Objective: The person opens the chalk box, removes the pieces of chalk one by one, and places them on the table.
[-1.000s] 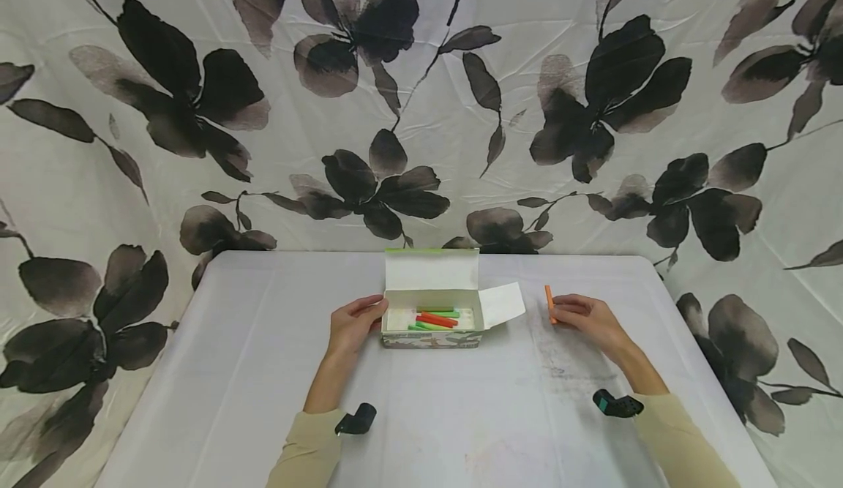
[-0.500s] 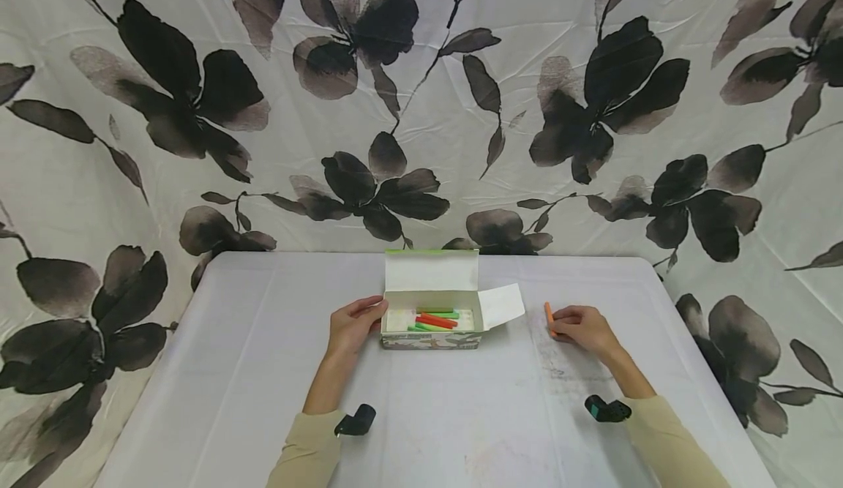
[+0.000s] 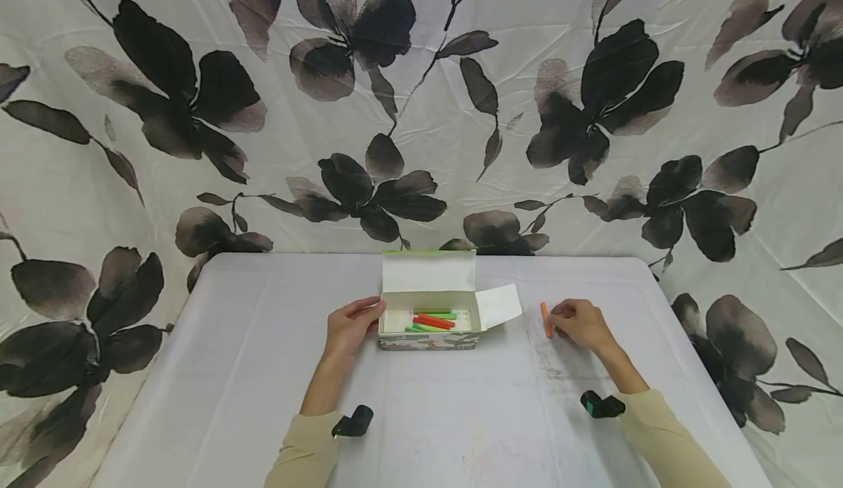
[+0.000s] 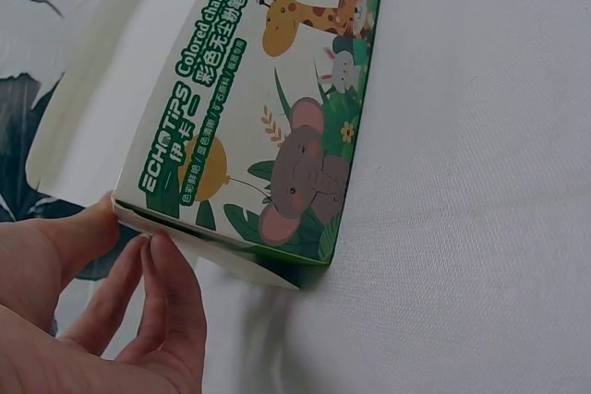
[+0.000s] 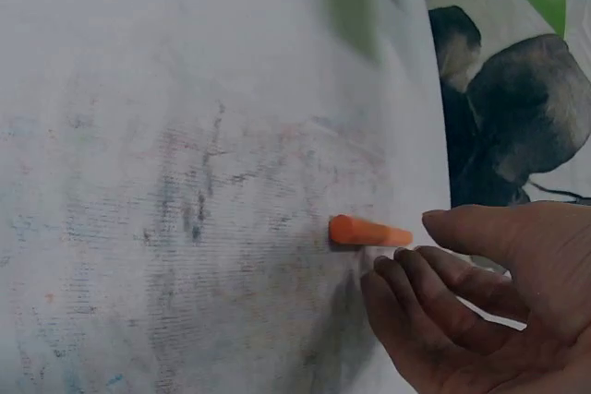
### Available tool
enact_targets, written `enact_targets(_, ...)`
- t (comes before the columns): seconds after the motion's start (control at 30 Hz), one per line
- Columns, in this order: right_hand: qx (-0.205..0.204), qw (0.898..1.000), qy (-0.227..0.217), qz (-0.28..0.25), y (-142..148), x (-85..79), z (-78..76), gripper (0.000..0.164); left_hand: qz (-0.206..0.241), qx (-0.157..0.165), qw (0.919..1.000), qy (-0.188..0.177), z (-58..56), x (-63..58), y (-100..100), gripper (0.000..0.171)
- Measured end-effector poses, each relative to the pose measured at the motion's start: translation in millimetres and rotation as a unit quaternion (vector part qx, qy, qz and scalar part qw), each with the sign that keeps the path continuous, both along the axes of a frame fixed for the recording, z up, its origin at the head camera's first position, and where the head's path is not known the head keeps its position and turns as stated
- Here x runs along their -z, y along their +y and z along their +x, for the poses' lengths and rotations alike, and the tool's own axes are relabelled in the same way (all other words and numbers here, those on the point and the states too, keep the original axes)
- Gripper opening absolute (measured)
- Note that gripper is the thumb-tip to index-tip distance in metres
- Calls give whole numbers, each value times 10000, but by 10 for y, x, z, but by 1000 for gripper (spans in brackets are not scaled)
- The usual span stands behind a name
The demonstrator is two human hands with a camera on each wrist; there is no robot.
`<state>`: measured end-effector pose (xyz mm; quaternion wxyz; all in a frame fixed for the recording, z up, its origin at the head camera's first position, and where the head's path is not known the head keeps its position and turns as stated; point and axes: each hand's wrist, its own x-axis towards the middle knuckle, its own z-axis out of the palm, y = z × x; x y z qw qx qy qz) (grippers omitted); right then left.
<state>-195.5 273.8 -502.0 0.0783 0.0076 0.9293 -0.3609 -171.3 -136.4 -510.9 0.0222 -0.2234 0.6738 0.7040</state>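
An open cardboard chalk box with printed animals stands on the table, holding several red and green chalk sticks. My left hand pinches the box's left end between thumb and fingers; in the left wrist view the thumb is at the corner and the fingertips are by the end flap. To the right of the box, an orange chalk stick lies on the tablecloth. My right hand is just beside it, thumb parted from the loosely bent fingers, fingertips close to the stick's end.
The box's lid stands raised at the back and its right flap sticks out sideways. Chalk smudges mark the white tablecloth near the orange stick. A floral curtain hangs behind the table.
My right hand has come nearer me with the orange chalk stick, laid it on the table and let go, the thumb now apart. My left hand keeps its place on the box.
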Motion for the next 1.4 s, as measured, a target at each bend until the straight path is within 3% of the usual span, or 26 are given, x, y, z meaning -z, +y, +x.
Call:
enact_targets(0.17,-93,9993,367,61,-36,-168,-39,22,14,69,9998,179,15,-27,2,38)
enact_targets(0.53,-397,9955,705,-488,-206,-508,-123,21,-135,57,9999,14,29,-18,0,44)
enact_targets(0.9,-849,9868,1048,-901,-536,-691,-185,20,-125,122,9997,-141,27,-64,7,39)
enact_targets(1.0,-966,9845,1033,-1036,-675,-719,-193,20,-72,57,9998,-191,-18,47,-27,42)
enact_targets(1.13,-1214,9805,1111,-1069,-856,-726,-212,21,-54,-33,10000,-68,-149,372,-106,52)
enact_targets(1.23,-1390,9762,1345,-980,-972,-691,-227,21,-19,-30,9999,125,-217,545,-141,58)
enact_targets(1.4,-1546,9732,1442,-905,-1169,-636,-222,19,33,-2,9999,147,-228,573,-138,61)
